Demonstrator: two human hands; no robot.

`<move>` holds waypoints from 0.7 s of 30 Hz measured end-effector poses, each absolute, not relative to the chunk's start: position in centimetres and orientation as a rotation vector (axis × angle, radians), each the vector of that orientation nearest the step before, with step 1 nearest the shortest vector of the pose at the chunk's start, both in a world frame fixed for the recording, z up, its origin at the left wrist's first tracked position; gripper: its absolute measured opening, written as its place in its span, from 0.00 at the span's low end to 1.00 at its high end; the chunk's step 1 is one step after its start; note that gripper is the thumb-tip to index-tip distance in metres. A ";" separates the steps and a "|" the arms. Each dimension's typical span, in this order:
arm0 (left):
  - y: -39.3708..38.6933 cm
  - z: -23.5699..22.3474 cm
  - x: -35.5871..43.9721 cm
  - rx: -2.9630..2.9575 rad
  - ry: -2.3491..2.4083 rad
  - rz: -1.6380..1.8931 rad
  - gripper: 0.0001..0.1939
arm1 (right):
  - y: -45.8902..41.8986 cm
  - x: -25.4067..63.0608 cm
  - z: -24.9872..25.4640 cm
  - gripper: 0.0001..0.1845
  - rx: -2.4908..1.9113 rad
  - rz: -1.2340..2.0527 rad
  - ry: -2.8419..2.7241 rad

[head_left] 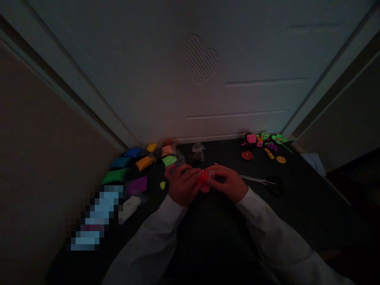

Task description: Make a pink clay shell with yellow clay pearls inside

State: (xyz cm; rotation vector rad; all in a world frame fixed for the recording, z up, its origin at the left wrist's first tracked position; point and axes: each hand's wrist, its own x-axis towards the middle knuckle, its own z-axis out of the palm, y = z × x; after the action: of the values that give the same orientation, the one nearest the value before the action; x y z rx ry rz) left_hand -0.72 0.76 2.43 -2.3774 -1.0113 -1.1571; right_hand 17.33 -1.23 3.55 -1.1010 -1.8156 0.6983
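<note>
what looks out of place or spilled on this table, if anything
A small yellow-green lump lies loose on the dark table, beside the left hand, unlike the nearby packets of colour. Also odd: a blocky, pixelated patch at the lower left hides what is there. I see no clear spill, though the picture is dim.

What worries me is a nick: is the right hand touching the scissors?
Cannot tell. In the head view, the scissors run up to the outline of the right hand, where dimness hides any contact or gap.
</note>
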 end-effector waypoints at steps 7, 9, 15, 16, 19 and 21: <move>0.7 2.4 -0.6 -2.365 -1.040 -1.160 0.06 | -1.2 17.5 2.9 0.11 -1.117 0.560 -1.842; 0.6 2.3 -0.6 -2.381 -1.051 -1.147 0.05 | -1.1 17.6 2.7 0.10 -1.107 0.530 -1.885; 0.7 2.7 -0.6 -2.463 -1.085 -1.105 0.04 | -1.1 17.8 2.9 0.08 -1.070 0.461 -1.961; 0.8 2.8 -0.6 -2.473 -1.092 -1.105 0.04 | -1.1 17.8 2.9 0.08 -1.060 0.452 -1.965; 0.9 2.9 -0.7 -2.509 -1.115 -1.096 0.05 | -1.0 18.1 2.9 0.10 -1.031 0.415 -1.983; 1.1 2.9 -0.9 -2.544 -1.121 -1.079 0.05 | -1.0 18.3 2.8 0.11 -1.014 0.381 -2.009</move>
State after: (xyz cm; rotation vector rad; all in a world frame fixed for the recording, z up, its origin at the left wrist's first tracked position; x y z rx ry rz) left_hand -0.88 1.05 2.94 -2.5440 -1.1213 -1.0789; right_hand 18.32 -0.98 2.76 -1.0135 -2.0093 0.3809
